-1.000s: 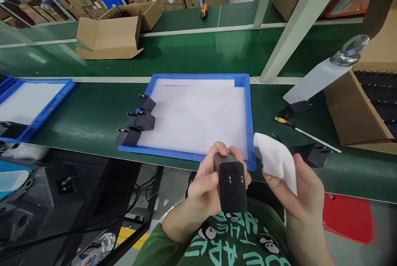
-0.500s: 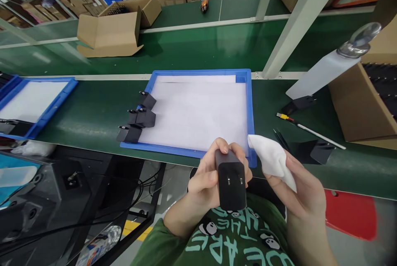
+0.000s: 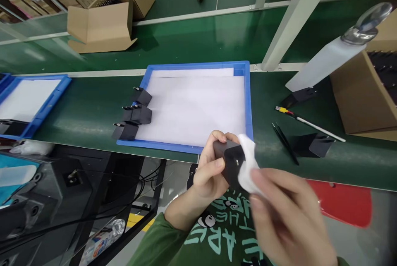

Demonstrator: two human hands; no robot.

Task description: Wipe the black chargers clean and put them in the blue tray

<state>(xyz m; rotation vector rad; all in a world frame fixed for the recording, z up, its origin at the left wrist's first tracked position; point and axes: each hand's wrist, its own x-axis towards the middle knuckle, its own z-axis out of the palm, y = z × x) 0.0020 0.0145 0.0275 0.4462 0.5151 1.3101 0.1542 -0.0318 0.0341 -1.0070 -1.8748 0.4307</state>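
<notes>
A black power adapter (image 3: 231,162) with metal prongs is held in my left hand (image 3: 211,171), thumb in front and fingers behind. Between the fingers of my right hand (image 3: 285,212), slightly blurred, is a white cloth (image 3: 247,162). The cloth lies against the right side of the adapter's prong face and hides part of it. Beyond my hands, the blue tray (image 3: 198,65) carries white paper (image 3: 192,109). More black adapters (image 3: 142,114) stand clustered on its left edge, prongs up.
On the right lie tweezers (image 3: 285,144), a cable with a yellow USB plug (image 3: 282,110), and two black adapters (image 3: 321,145). A white bottle (image 3: 325,63) stands by a cardboard box (image 3: 362,96). Another blue tray (image 3: 51,104) is far left; an opened carton (image 3: 101,26) sits on the shelf.
My right hand has brought the cloth leftward onto the adapter, which has tilted in my left hand. The view has shifted slightly.
</notes>
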